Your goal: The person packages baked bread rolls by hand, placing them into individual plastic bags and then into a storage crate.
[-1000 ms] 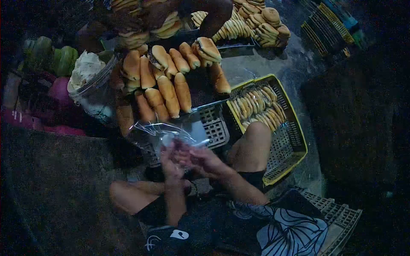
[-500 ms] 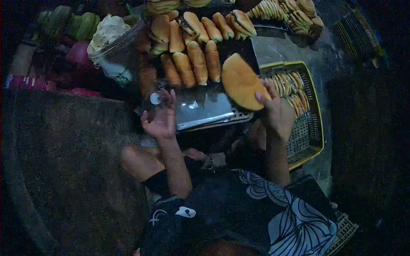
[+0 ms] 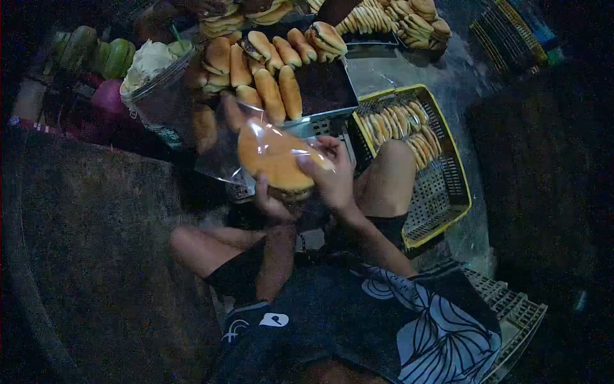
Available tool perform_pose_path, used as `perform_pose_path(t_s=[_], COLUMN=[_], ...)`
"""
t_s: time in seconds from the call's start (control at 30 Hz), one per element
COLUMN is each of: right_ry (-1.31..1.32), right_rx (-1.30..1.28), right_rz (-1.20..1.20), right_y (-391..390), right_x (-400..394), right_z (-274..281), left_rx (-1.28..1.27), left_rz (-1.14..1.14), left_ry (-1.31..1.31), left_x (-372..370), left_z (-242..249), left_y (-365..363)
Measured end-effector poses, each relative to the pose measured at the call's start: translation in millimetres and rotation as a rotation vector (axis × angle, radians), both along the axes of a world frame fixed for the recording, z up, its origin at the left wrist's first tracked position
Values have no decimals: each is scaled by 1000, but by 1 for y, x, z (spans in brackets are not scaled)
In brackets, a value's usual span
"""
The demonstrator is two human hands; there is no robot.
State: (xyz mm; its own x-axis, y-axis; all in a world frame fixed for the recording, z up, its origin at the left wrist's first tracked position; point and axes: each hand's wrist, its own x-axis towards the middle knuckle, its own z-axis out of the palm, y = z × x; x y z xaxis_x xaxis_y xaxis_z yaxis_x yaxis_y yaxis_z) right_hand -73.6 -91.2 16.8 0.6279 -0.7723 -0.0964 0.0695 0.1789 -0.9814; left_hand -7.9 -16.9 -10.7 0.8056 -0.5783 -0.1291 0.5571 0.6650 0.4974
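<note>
- The right hand (image 3: 332, 182) is closed over the near right edge of a round bun (image 3: 275, 160), fingers curled across its top.
- The left hand (image 3: 272, 206) grips from below, mostly hidden under the bun.
- A clear plastic bag (image 3: 246, 144) wraps the bun, which sits just near of the dark tray (image 3: 326, 86) of long rolls.
- A yellow crate (image 3: 441, 192) of rolls lies to the right, past the knee.
- A white logo marks the dark clothing; no writing can be read.
- The far piles of bread are cut off by the top edge.
</note>
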Motion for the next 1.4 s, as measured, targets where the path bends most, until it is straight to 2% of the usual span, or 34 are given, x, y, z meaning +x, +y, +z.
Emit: perform_pose_path(t_s=[0.03, 0.07, 0.1, 0.13, 0.17, 0.2, 0.23, 0.27, 0.33, 0.4, 0.47, 0.5, 0.57, 0.6, 0.63, 0.67, 0.7, 0.73, 0.77, 0.8, 0.83, 0.87, 0.93, 0.97, 1.0, 1.07, 1.1, 1.13, 1.17, 1.2, 1.27, 1.33, 1.37, 1.4], right_ry=[-26, -51, -50, -53, 40, 136, 115, 121, 404, 508, 355, 342, 261, 159, 280, 387, 413, 435, 389, 495, 596, 754, 1024, 1127, 1136, 1338, 1414, 1405, 1266, 1128, 1111, 1157, 1211, 1206], right_rx=[-163, -323, -514, -511, -485, -456, -485, -479, -568, -615, -725, -593, -1089, -1100, -1027, -946, -929, -912, -737, -660, -586, -363, -430, -486, -466, -387, -221, -207, -196, -192, -118, -12, 95, 87], right_rz=[10, 19, 193, 191, 195, 196, 51, 41, 122, 148, 221, 207, -15, -60, -20, 22, -132, -277, -310, -320, -324, -288, -211, -161, -163, 103, 215, 228, 172, 112, 306, 261, 194, 210], right_y=[2, 5, 5, 3, 0, -2, -5, -8, -16, -21, -35, -42, -51, -52, -54, -58, -69, -83, -95, -106, -117, -125, -127, -125, -122, -123, -127, -125, -121, -122, -124, -119, -119, -120], right_x=[3, 4, -2, -9, -14, -16, -11, -9, -6, -13, -36, -48, -71, -76, -83, -92, -104, -119, -142, -169, -197, -226, -297, -319, -322, -320, -313, -309, -299, -287, -273, -275, -269, -273], right_z=[-2, -5, -6, -6, -3, 2, -5, -6, -3, -11, 9, 28, 83, 85, 88, 90, 82, 70, 61, 39, 7, -32, -147, -191, -203, -227, -240, -251, -250, -244, -234, -277, -271, -294], left_rx=[-49, -40, -92, -145, -270, -270, -146, -24, -84, 200, 331, 396, 507, 553, 545, 616, 654, 667, 679, 688, 662, 638, 658, 650, 640, 855, 866, 981, 1096, 1108, 1282, 1431, 1440, 1548], left_rz=[-57, -60, -86, -110, -213, -219, -163, -108, -95, -114, 12, -13, -66, -179, -249, -311, -352, -394, -436, -476, -628, -776, -615, -463, -310, -215, -223, -246, -266, -261, -285, -180, -167, -111], left_ry=[214, 213, 200, 188, 195, 194, 98, 2, 56, 192, 3, -68, -228, -445, -448, -867, -1294, -1348, -1402, -1457, -1412, -1361, -969, -980, -986, -803, -803, -801, -797, -801, -1215, -1096, -1088, -1306], left_x=[1, 4, 8, 9, 5, -1, -13, -22, -20, -7, -9, -3, -15, -34, -51, -65, -79, -89, -99, -110, -99, -87, -75, -54, -31, 6, 20, 34, 42, 45, 47, 30, 32, 40], left_z=[-2, -3, 6, 11, 3, -4, -9, -13, -11, -18, -12, -11, -9, 19, 26, 28, 31, 37, 42, 47, 40, 34, 45, 29, 9, -18, -35, -55, -71, -85, -112, -129, -151, -179], left_y=[3, 10, 14, 17, 22, 18, 13, 10, 8, 11, 3, -3, -29, -43, -58, -75, -91, -91, -91, -90, -87, -83, -58, -49, -42, -29, -32, -30, -26, -26, -42, -70, -73, -72])
